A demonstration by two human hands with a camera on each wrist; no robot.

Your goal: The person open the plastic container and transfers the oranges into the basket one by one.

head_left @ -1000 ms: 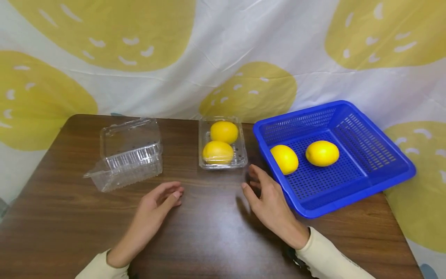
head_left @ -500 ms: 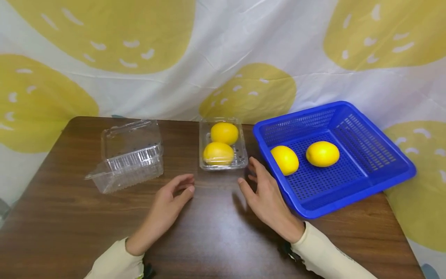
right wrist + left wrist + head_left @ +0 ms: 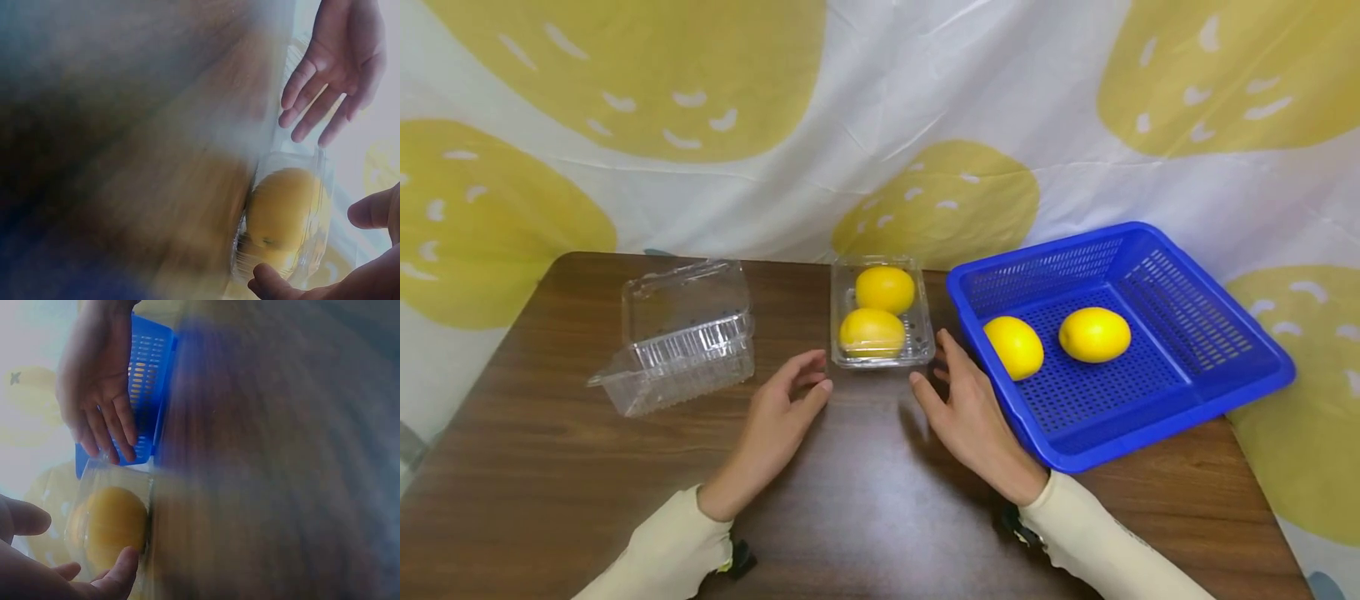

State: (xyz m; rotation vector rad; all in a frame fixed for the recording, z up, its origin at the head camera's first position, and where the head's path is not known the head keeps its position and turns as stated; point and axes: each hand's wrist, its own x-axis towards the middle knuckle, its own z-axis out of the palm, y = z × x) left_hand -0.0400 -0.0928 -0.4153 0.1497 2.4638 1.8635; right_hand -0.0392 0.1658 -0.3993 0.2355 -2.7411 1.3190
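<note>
A clear plastic clamshell box (image 3: 917, 337) with two yellow lemons inside stands at the middle back of the table; the near lemon (image 3: 872, 330) shows through its front wall. My left hand (image 3: 782, 417) is just left of the box's front corner, fingers relaxed and holding nothing. On the other side, my right hand (image 3: 966, 412) has its fingertips right at the box's right front corner, between box and basket, thumb spread apart. In the left wrist view the lemon (image 3: 117, 525) sits behind the clear wall, between the two hands. The right wrist view shows the same box (image 3: 319, 237) close to the fingers.
A blue plastic basket (image 3: 1157, 442) at the right holds two more lemons, one (image 3: 1094, 335) near its middle. Another clear clamshell (image 3: 677, 379), lid raised, stands at the left on the brown wooden table (image 3: 865, 517). A lemon-print curtain (image 3: 760, 200) hangs behind.
My left hand has moved right and forward, up to the box with the lemons. My right hand has shifted slightly forward and left. The box, basket and lemons stay in place.
</note>
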